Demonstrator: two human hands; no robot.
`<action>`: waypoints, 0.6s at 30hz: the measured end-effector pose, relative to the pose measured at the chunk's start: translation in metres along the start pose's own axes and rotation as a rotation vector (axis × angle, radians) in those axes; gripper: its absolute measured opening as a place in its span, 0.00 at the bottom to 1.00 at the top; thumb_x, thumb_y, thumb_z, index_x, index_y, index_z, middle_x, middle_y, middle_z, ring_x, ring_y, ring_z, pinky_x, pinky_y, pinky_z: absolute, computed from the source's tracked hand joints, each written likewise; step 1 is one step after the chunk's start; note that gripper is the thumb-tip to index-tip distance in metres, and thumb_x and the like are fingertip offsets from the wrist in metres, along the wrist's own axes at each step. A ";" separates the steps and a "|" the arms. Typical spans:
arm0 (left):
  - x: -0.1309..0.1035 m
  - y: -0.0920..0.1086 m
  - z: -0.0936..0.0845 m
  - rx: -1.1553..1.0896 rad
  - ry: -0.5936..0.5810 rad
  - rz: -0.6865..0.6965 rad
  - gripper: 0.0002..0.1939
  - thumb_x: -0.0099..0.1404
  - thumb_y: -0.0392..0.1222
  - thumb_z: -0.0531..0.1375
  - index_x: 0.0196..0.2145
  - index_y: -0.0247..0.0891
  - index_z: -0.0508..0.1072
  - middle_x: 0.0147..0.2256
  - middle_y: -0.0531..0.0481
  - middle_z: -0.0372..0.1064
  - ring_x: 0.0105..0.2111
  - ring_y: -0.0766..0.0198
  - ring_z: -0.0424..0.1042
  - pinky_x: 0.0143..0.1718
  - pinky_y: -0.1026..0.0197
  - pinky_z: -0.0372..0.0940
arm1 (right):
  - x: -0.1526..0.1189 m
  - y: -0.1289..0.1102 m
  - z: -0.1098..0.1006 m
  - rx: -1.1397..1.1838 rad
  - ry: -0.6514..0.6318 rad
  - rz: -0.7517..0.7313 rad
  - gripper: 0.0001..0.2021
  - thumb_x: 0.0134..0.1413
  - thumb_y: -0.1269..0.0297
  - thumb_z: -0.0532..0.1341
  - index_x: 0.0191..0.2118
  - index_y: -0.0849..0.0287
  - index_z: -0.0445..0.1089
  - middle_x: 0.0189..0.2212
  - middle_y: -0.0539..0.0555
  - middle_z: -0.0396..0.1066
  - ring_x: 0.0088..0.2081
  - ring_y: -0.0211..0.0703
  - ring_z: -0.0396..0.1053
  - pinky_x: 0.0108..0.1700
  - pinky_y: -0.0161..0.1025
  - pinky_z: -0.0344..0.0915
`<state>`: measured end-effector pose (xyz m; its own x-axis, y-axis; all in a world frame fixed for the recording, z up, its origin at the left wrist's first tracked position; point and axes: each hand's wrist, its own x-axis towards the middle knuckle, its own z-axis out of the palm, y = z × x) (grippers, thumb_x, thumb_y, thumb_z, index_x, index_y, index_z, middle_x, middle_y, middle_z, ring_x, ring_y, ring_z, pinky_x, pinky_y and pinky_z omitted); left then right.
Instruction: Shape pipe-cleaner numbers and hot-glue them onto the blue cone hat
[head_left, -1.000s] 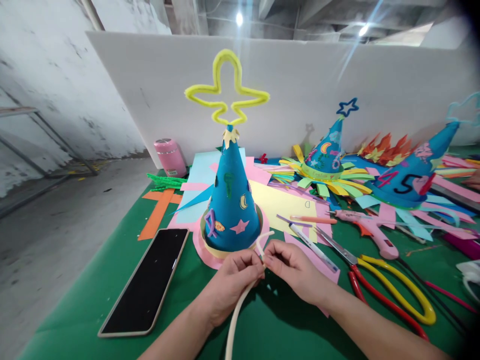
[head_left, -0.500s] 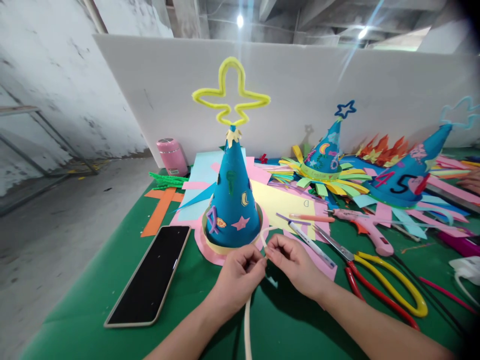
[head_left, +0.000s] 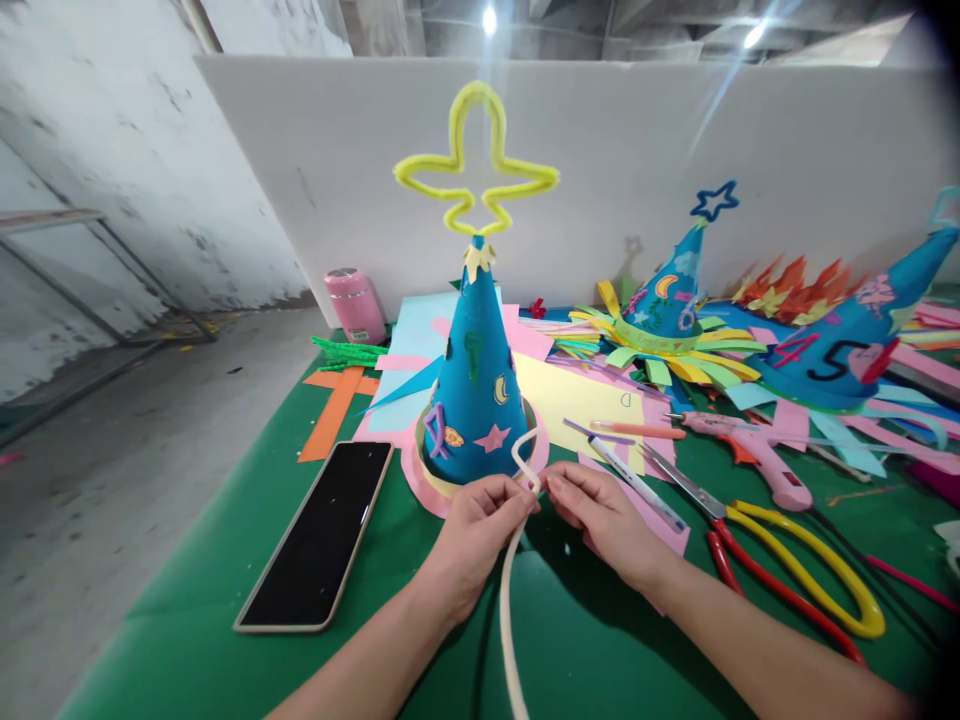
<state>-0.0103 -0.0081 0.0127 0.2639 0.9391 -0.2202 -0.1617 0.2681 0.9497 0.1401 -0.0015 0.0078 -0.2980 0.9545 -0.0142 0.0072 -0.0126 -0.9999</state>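
A long cream-white pipe cleaner [head_left: 508, 612] runs up from the bottom edge to my hands. My left hand [head_left: 484, 520] pinches it between thumb and forefinger. Just above my fingertips its upper end bends into a zigzag. Beside that bend, my right hand [head_left: 596, 510] is closed, its fingertips against the pipe cleaner; the exact contact is partly hidden. Directly behind stands a blue paper cone hat [head_left: 476, 390] with a pink brim, moon, star and letter decorations. A yellow pipe-cleaner outline [head_left: 480, 165] tops it.
To the left lie a phone [head_left: 319, 540], orange strips [head_left: 330, 415] and green pipe cleaners [head_left: 349, 353]. Scissors [head_left: 750, 530], a pen [head_left: 637, 483] and a pink glue gun [head_left: 757, 450] are on the right. Two more blue hats [head_left: 667, 290] stand behind, near a pink bottle [head_left: 355, 305].
The pipe cleaner's upper end now shows a sharper bend above my left fingers. My right hand has drawn slightly away from my left. The whole view has shifted a little.
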 end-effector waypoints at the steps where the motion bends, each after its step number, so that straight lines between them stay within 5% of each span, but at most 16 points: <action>1: 0.000 0.000 0.000 -0.013 0.004 -0.008 0.12 0.54 0.44 0.60 0.21 0.33 0.65 0.16 0.59 0.50 0.18 0.74 0.46 0.20 0.68 0.41 | 0.000 0.000 0.001 0.012 -0.008 -0.015 0.10 0.54 0.58 0.55 0.29 0.60 0.66 0.22 0.47 0.59 0.25 0.33 0.56 0.28 0.32 0.54; 6: 0.000 0.002 0.003 -0.033 0.033 -0.029 0.13 0.54 0.45 0.61 0.21 0.33 0.65 0.15 0.60 0.51 0.17 0.76 0.47 0.18 0.70 0.43 | 0.002 0.000 0.005 0.089 0.009 -0.030 0.10 0.50 0.58 0.58 0.29 0.60 0.66 0.23 0.48 0.61 0.26 0.34 0.57 0.29 0.32 0.55; 11: -0.001 0.003 0.007 -0.025 0.137 0.103 0.09 0.52 0.42 0.62 0.31 0.36 0.72 0.28 0.52 0.68 0.29 0.69 0.64 0.31 0.68 0.58 | 0.000 -0.001 0.005 0.170 -0.034 0.043 0.11 0.50 0.57 0.59 0.28 0.60 0.64 0.18 0.43 0.51 0.20 0.30 0.46 0.22 0.32 0.43; 18: -0.001 0.001 0.003 -0.108 0.062 0.094 0.07 0.54 0.42 0.61 0.28 0.36 0.75 0.27 0.52 0.69 0.32 0.67 0.65 0.38 0.64 0.60 | -0.003 0.000 0.009 0.335 -0.152 0.131 0.12 0.50 0.57 0.59 0.28 0.62 0.64 0.18 0.43 0.49 0.19 0.28 0.44 0.21 0.33 0.39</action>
<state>-0.0078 -0.0099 0.0143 0.1843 0.9716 -0.1482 -0.2849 0.1972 0.9381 0.1319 -0.0069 0.0081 -0.4531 0.8838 -0.1169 -0.2500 -0.2519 -0.9349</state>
